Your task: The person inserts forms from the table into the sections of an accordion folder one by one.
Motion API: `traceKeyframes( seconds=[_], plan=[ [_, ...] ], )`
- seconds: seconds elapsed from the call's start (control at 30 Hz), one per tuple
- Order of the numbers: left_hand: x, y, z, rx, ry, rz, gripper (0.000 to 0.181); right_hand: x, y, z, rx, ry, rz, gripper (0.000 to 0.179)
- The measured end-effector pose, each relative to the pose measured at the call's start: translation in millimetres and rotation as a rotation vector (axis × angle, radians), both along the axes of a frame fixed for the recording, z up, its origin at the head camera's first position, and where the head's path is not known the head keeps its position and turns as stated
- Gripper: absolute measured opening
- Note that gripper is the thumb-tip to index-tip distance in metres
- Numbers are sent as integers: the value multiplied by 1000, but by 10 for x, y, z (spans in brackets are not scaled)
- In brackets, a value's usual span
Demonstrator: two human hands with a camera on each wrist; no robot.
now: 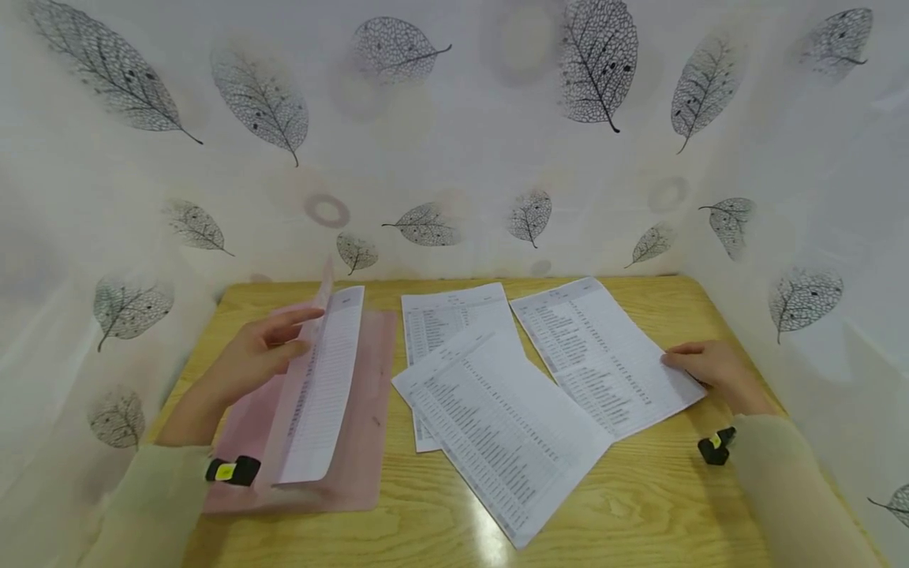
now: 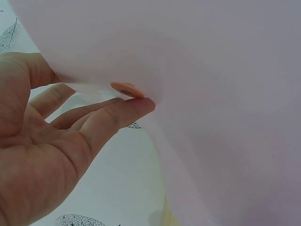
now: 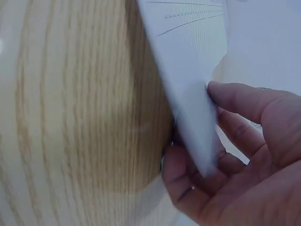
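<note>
My left hand (image 1: 259,351) pinches the raised cover of a pink plastic folder (image 1: 369,442) at the left of the table. Inside the folder a printed sheet (image 1: 323,394) stands tilted up with the cover. In the left wrist view the fingers lie on either side of the pink cover (image 2: 221,94), beside a small orange snap button (image 2: 126,89). At the right, my right hand (image 1: 710,371) holds the near right corner of a printed list sheet (image 1: 596,355) between thumb and fingers. That corner (image 3: 195,103) is lifted off the wood in the right wrist view.
Two more printed sheets lie mid-table: one at the back (image 1: 454,308), partly covered by a slanted one (image 1: 511,426) in front. The slanted sheet's right corner meets the held sheet. Leaf-patterned white sheeting (image 1: 461,158) surrounds the wooden table (image 1: 426,536) at the back and sides.
</note>
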State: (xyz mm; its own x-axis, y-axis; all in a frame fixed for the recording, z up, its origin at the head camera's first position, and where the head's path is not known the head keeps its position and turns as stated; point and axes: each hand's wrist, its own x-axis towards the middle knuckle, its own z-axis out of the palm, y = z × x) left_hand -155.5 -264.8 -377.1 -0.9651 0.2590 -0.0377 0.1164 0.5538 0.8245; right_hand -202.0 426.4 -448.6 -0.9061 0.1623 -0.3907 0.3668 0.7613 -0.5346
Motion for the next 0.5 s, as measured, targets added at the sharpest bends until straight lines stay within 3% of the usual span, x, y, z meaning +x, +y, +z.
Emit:
traceKeyframes(
  seconds=[0.17,0.37,0.5],
  plan=[
    [-11,-2,-7,7,-10,5,53,-12,-35,56,24,8,41,50],
    [-27,1,-21,16,-20,-1,54,13,-47,71,-18,-72,77,71],
    [-30,9,-28,12,-21,2,54,25,-20,52,-24,-55,97,73]
  ],
)
